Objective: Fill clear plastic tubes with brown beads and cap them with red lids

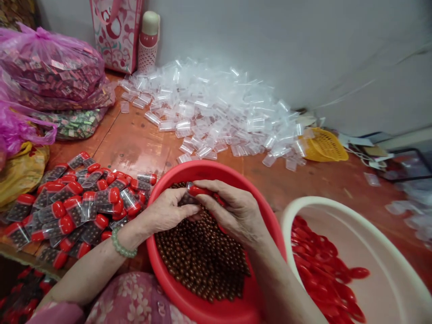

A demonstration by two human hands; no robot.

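My left hand [167, 209], with a green bead bracelet at its wrist, is closed around a small clear plastic case [186, 198]. A red cap [199, 190] sits at the case's upper end, pinched in the fingers of my right hand [238, 209]. More red shows under the right palm; I cannot make out what it is. Both hands are over a red basin [270, 225] of shiny brown balls [202, 270]. The fingers hide much of the case, so how far the cap is seated cannot be told.
Capped cases [81, 202] of dark balls are heaped on the left. Empty clear cases [219, 108] lie piled along the wall, beside a yellow basket [326, 144]. A white tub [374, 225] of red caps [320, 265] stands right. Plastic bags [50, 67] and a bottle [149, 40] stand behind.
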